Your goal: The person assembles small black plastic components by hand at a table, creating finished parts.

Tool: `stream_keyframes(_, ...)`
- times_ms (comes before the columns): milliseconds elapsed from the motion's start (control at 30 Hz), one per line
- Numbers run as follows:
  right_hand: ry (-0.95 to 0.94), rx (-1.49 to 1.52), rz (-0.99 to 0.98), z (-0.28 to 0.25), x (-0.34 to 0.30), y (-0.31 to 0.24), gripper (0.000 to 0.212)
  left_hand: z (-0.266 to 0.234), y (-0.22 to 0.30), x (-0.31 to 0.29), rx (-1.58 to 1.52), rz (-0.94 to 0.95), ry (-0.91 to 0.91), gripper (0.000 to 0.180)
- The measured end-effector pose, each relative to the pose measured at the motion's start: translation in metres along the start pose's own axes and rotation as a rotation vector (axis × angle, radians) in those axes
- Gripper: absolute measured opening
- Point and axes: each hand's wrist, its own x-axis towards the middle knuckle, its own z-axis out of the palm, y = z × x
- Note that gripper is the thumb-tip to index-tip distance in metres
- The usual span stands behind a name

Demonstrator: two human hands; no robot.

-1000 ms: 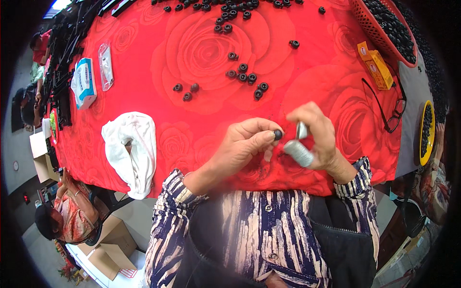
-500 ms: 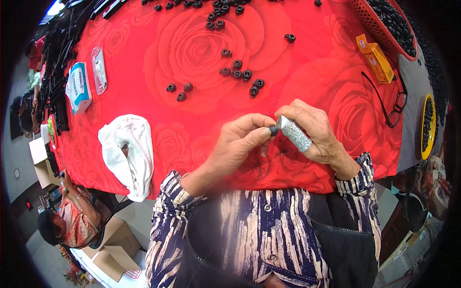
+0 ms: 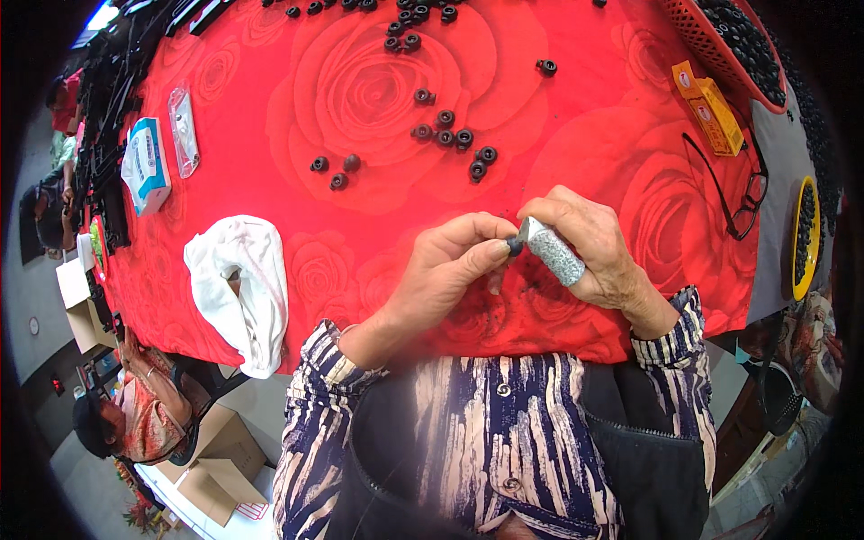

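Note:
Above the front part of the red table cloth, my left hand pinches a small black round part between thumb and fingertips. My right hand is wrapped round a short knife-like tool with a speckled silver grip. Its flat metal end meets the black part, with the right thumb close by. How the edge sits on the part is too small to tell. Similar black knobbed parts lie loose beyond my hands, and more of them are scattered at the far edge.
A white cloth lies at left, near a tissue pack and a clear plastic case. At right are eyeglasses, an orange box, a red basket of black parts and a yellow bowl. Another person sits at left.
The view has shifted very slightly. Both hands keep their hold on the black part and the tool, with no clear movement between them.

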Motion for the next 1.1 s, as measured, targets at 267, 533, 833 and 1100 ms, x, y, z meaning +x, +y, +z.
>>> stream_keyframes(267, -0.025, -0.069, -0.155, 0.004, 0.002, 0.001, 0.027, 0.000, 0.004, 0.000, -0.033, 0.018, 0.040, 0.018)
stream_keyframes(533, 0.082, -0.110, -0.067, 0.002, -0.001, 0.003, 0.026, -0.028, 0.029, 0.011, 0.805, 0.731, 0.685, 0.008)
stream_keyframes(833, 0.138, -0.123, -0.069, 0.005, 0.001, 0.008, 0.031, -0.041, 0.047, 0.012, 1.452, 0.958, 0.874, 0.018)
stream_keyframes(1100, 0.139, -0.129, -0.068, 0.003, 0.003, 0.003, 0.029, -0.019, 0.021, 0.041, 1.556, 0.825, 0.449, 0.024)
